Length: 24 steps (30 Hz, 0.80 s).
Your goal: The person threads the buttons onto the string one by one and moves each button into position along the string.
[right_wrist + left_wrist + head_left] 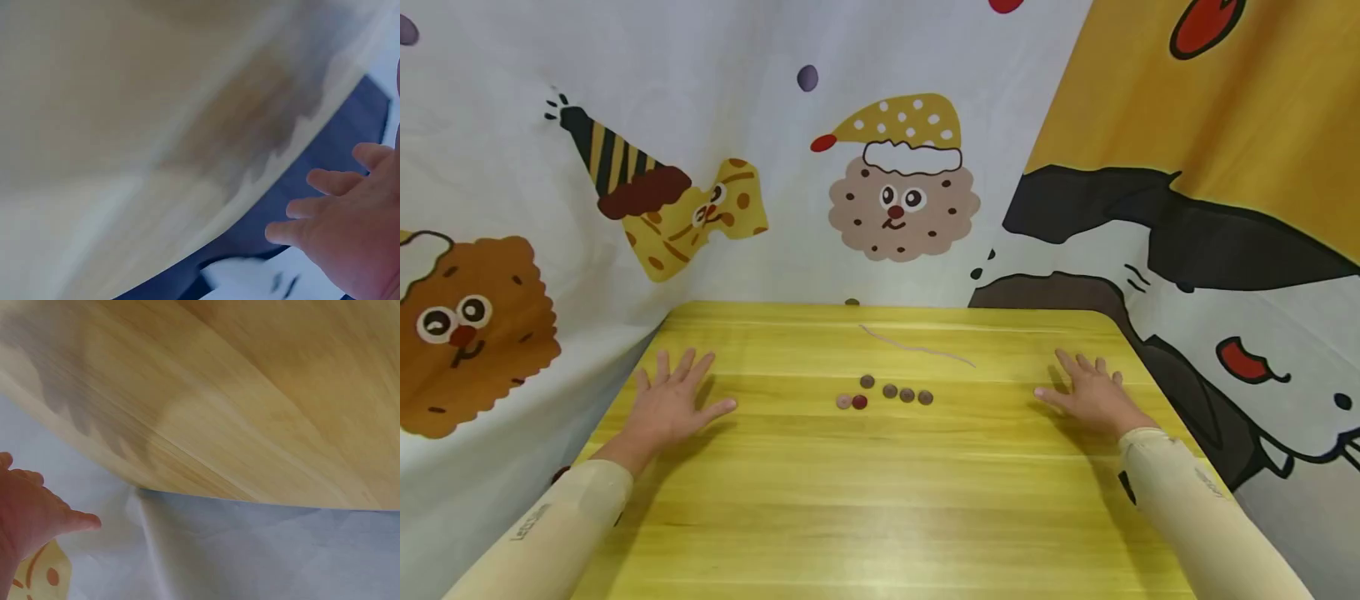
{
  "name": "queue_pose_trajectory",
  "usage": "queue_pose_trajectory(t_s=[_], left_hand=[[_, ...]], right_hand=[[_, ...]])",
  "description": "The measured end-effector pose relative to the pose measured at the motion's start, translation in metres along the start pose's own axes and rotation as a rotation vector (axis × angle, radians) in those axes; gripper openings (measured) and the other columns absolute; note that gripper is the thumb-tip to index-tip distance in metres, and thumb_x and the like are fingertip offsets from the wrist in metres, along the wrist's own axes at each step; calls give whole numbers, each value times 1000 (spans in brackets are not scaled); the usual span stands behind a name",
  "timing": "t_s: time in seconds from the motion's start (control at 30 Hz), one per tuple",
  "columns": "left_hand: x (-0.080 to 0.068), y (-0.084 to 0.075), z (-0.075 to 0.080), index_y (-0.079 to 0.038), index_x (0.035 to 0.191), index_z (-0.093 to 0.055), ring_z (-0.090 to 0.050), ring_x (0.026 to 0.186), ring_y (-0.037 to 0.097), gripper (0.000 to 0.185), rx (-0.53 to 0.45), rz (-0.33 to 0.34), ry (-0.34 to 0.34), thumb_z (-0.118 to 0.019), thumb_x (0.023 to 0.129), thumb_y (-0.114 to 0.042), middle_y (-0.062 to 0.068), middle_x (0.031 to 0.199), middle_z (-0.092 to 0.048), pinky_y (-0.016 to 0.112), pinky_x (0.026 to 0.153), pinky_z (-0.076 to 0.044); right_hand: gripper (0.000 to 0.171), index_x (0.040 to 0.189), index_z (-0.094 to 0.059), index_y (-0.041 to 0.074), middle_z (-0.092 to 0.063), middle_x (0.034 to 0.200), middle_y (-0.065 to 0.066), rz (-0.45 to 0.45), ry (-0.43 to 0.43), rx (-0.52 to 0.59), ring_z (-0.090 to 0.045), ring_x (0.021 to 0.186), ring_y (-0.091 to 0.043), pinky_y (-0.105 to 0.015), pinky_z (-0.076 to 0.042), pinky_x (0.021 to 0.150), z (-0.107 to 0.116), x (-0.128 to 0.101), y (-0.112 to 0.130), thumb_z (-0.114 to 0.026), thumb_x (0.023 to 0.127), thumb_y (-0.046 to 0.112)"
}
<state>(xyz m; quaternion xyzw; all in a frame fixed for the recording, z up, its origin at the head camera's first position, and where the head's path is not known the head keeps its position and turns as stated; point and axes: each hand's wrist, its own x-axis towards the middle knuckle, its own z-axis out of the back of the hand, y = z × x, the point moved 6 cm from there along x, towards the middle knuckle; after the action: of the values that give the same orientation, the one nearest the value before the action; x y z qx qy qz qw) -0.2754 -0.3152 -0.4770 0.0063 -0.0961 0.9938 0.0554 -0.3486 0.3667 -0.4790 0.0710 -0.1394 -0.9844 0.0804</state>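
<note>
My left hand [667,408] is spread with straight fingers over the left side of the table, holding nothing; its shadow falls on the wood. On the opposite side my right hand [1093,397] hovers likewise, fingers spread and empty. Between them lie several small round bead-like pieces: a pale pink one [844,402] touching a dark red one [860,402], a brown one [867,382] just behind, and a short row of brown ones [907,395] to the right. Behind these a thin pale string [917,348] stretches slantwise. Both wrist views show only the hands, wood and cloth.
The yellow wooden table [880,500] has rounded far corners. A cloth [775,267] printed with cartoon figures hangs right behind its far edge and along both sides. Pale sleeves [550,525] cover both forearms.
</note>
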Motion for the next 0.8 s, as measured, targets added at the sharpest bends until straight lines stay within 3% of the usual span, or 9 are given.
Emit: queue_pose_trajectory(t_s=[0.1,0.23,0.37,0.47,0.63,0.8], left_hand=[[-2,-9,-3,-11,170,-25,0,156,69,108,-5,-20,13,-52,95,-83,32,174,-19,88,117,-2],[-5,-32,-6,-10,168,-33,-15,156,66,102,-15,-75,8,-57,96,-79,30,172,-30,86,119,-12],[-9,-60,-10,-9,165,-40,-30,155,60,96,-27,-137,-5,-64,97,-72,26,168,-40,81,120,-24],[-10,-78,-14,-9,163,-43,-35,154,57,93,-43,-168,0,-66,96,-70,24,167,-44,77,122,-27],[-11,-94,-19,-7,162,-44,-35,155,55,91,-113,-172,20,-68,97,-66,24,167,-43,72,125,-28],[-13,-89,-21,-2,159,-46,-35,154,56,87,-182,-125,21,-73,98,-57,25,167,-43,72,124,-29]], right_hand=[[99,170,-22,6,-27,170,-35,59,7,51,-23,155,-64,-81,-18,121,0,21,39,-56,103,69],[75,167,-34,8,-41,168,-26,167,40,73,-42,152,-51,-68,-36,122,-9,51,113,-57,110,50],[62,165,-40,9,-51,162,-21,310,95,24,-54,146,-43,-61,-40,123,-29,78,190,-54,113,40],[58,163,-42,8,-55,159,-19,370,152,-12,-54,145,-40,-59,-42,122,-47,94,226,-51,114,38],[58,163,-39,6,-40,169,-22,331,261,-41,-36,158,-43,-61,-33,127,-68,103,229,-42,117,40],[67,171,-17,3,-14,179,-24,365,319,-28,-13,165,-47,-62,-14,134,-72,97,209,-34,118,41]])
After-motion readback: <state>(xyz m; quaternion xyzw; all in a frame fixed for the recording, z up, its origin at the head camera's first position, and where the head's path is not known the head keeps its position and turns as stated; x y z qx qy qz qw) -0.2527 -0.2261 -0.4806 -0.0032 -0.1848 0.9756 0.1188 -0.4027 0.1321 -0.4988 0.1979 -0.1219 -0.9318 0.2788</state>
